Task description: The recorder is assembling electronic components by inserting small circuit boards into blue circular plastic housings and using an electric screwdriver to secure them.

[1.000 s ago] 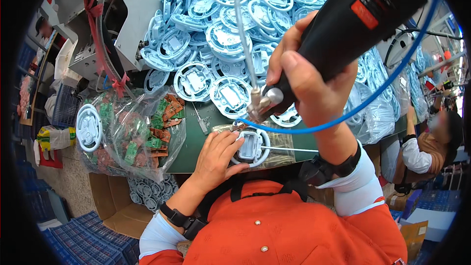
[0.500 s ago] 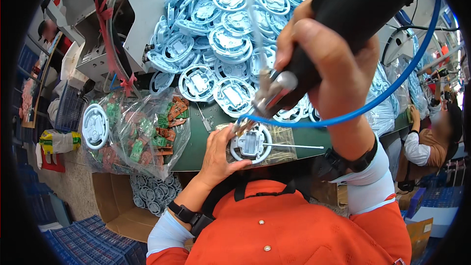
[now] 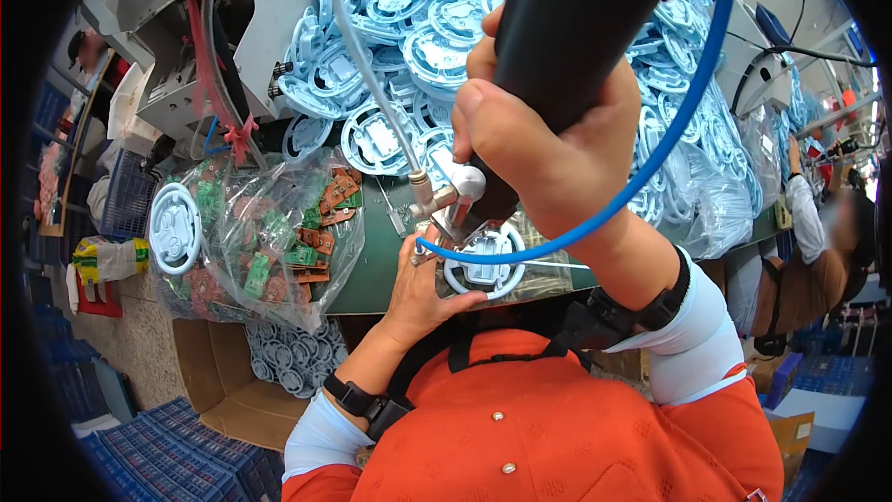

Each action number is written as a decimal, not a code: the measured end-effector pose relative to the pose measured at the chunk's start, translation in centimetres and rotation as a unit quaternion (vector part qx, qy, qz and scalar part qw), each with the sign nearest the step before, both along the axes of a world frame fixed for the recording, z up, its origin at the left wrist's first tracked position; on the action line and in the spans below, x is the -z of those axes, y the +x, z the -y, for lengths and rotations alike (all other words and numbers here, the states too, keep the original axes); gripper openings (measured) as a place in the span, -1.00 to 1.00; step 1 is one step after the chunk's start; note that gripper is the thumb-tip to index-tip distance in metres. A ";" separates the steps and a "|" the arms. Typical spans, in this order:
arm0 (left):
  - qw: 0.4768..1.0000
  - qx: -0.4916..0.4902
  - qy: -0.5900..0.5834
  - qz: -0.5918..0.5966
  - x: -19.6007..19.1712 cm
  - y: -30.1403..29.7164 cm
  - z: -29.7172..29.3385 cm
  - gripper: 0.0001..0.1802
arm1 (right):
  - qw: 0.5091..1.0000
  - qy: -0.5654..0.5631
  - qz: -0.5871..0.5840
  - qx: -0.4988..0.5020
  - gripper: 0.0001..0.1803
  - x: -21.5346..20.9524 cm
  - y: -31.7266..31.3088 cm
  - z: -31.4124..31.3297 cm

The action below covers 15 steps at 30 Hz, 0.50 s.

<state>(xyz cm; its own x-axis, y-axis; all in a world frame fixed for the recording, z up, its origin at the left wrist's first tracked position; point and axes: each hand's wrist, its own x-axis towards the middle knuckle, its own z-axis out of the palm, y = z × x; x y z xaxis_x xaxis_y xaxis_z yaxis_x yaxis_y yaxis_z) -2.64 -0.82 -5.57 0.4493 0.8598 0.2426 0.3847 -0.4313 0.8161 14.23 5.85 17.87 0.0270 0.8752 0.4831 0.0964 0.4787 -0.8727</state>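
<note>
Right hand (image 3: 562, 153) wraps a black power driver (image 3: 567, 37), nose down over a light-blue steering-wheel housing (image 3: 484, 276) near the green worktable's (image 3: 358, 294) front edge. Left hand (image 3: 418, 297) holds the housing's left rim, thumb low, fingertips partly hidden. Tip contact: cannot tell. Judged step: fastening, probably screws. Next move seems to need the tip square, housing steady.

Swinging the black power tool (image 3: 571, 37) leftward with the right hand (image 3: 553, 149), carrying clear hose (image 3: 360, 54) and blue hose (image 3: 671, 151) along.
</note>
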 end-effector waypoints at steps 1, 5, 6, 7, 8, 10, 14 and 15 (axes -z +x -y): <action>1.000 0.009 0.008 -0.006 0.0 0.0 0.0 0.09 | 1.000 0.000 0.000 0.002 -0.54 0.1 -0.3 0.1; 0.998 0.003 0.046 -0.034 -1.3 0.3 -0.5 0.01 | 0.998 0.013 -0.048 -0.029 -0.56 0.3 -1.4 1.0; 0.997 0.002 0.073 -0.032 -1.7 0.2 -0.4 0.01 | 0.998 0.016 -0.044 -0.034 -0.55 0.6 -1.7 1.0; 0.997 0.004 0.074 -0.033 -2.1 0.2 -0.3 0.01 | 0.998 0.019 -0.041 -0.038 -0.54 1.1 -2.0 0.9; 0.995 0.001 0.084 -0.048 -2.7 0.3 -0.4 0.02 | 0.996 0.028 -0.057 -0.054 -0.52 1.0 -1.9 0.7; 0.997 0.003 0.055 -0.048 -1.8 0.2 -0.3 0.06 | 0.997 0.042 -0.056 -0.036 -0.53 -0.2 -0.3 0.7; 0.995 0.018 0.091 -0.030 -3.9 0.7 -0.6 0.09 | 0.996 0.076 -0.046 0.012 -0.58 -4.5 4.4 1.8; 0.995 0.021 0.093 -0.029 -4.5 0.8 -0.8 0.09 | 0.998 0.042 -0.046 0.016 -0.58 -5.2 5.4 2.2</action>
